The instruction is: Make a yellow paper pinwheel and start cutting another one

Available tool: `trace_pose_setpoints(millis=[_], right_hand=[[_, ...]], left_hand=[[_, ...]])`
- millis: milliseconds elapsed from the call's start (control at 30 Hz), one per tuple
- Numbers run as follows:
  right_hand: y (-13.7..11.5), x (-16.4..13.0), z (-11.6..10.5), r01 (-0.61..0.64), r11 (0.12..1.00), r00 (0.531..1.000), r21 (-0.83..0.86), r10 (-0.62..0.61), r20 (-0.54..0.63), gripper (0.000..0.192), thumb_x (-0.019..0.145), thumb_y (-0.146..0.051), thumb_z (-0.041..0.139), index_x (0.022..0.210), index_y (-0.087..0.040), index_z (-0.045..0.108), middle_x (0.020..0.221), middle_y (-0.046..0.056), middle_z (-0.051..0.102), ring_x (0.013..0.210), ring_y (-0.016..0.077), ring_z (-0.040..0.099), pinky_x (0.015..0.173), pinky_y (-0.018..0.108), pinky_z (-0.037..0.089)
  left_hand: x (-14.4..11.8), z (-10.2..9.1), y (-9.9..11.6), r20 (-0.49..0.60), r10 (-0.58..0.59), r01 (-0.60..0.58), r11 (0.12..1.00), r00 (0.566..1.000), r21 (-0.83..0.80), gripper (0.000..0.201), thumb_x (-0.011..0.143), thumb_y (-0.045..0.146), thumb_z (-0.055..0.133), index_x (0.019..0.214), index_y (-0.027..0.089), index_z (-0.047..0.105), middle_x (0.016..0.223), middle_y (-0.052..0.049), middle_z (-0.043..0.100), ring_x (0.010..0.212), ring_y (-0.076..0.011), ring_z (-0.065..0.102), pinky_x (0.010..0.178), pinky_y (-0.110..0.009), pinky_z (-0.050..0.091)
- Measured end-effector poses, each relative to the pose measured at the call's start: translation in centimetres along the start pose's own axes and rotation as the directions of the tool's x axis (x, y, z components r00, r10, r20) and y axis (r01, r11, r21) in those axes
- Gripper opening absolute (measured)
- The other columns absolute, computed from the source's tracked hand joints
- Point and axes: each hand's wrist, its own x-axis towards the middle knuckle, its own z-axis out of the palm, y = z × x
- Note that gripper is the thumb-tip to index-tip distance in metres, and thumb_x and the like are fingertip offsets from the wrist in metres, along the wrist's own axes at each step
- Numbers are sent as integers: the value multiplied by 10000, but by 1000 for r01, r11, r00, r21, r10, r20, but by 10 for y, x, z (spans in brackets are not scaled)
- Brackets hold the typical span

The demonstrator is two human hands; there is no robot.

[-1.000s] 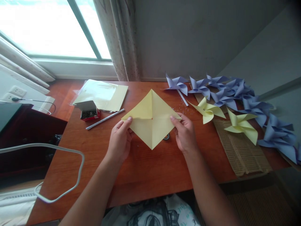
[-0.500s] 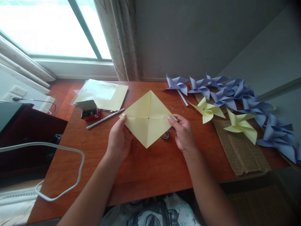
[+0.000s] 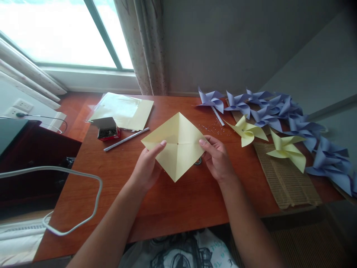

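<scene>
A creased square of yellow paper (image 3: 184, 156), turned like a diamond, is held up over the table by both hands. Crossing creases meet at a small dark dot in its middle. My left hand (image 3: 147, 162) grips its lower left edge, with the thumb on top and the fingers underneath. At the right corner, my right hand (image 3: 219, 156) pinches the paper between thumb and fingers. Part of a dark ring-shaped thing (image 3: 198, 161) peeks out below the paper near my right hand; the rest is hidden.
Left on the wooden table (image 3: 178, 208) are a small open box (image 3: 108, 130), a rolled paper stick (image 3: 126, 139) and yellow sheets in plastic (image 3: 122, 111). On the right lie yellow pinwheels (image 3: 247, 131), several purple pinwheels (image 3: 266, 117) and corrugated cardboard (image 3: 284, 182). A white cable (image 3: 97, 197) loops at left.
My left hand has slid inward from the left corner along the lower left edge, its thumb now farther over the paper. The paper sits slightly lower. My right hand keeps its pinch.
</scene>
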Motion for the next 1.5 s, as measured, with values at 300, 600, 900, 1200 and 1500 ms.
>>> trace_pose_setpoints(millis=[300, 600, 900, 1200, 1500], right_hand=[[2, 2, -3, -29, 998, 999, -52, 27, -40, 188, 790, -367, 791, 832, -193, 733, 750, -2, 696, 654, 139, 602, 560, 236, 496], [6, 2, -7, 69, 945, 997, -321, -80, -21, 185, 838, -381, 745, 850, -196, 731, 740, -4, 696, 649, 144, 590, 564, 235, 469], [-1, 4, -9, 65, 936, 996, -345, -82, -36, 196, 822, -381, 752, 838, -187, 735, 715, 3, 707, 634, 142, 586, 552, 230, 474], [4, 6, -15, 104, 889, 992, -446, -122, -12, 208, 839, -396, 743, 831, -189, 727, 700, 8, 695, 626, 167, 618, 547, 256, 483], [3, 6, -12, 126, 915, 990, -384, -140, -8, 173, 833, -371, 766, 813, -201, 745, 690, -5, 679, 623, 151, 591, 549, 246, 480]], left_hand=[[3, -2, 8, -62, -159, 149, 978, 985, -149, 278, 836, 296, 695, 1036, 108, 738, 898, -102, 789, 695, -231, 735, 608, -310, 610], [4, -1, 7, -153, 3, -17, 996, 988, -89, 298, 769, 270, 759, 1019, 112, 719, 885, -80, 783, 799, -256, 750, 725, -321, 626], [4, -3, 5, -194, 117, -115, 993, 974, 22, 407, 660, 325, 872, 968, 111, 712, 784, -60, 761, 753, -249, 743, 631, -278, 587], [7, -14, 0, -37, 317, -301, 926, 948, 229, 361, 798, 409, 801, 1017, 126, 758, 877, -91, 790, 854, -272, 756, 657, -265, 564], [7, -12, 6, -88, 198, -190, 978, 976, 91, 437, 763, 387, 824, 1090, 110, 743, 993, -126, 795, 958, -317, 753, 815, -348, 606]])
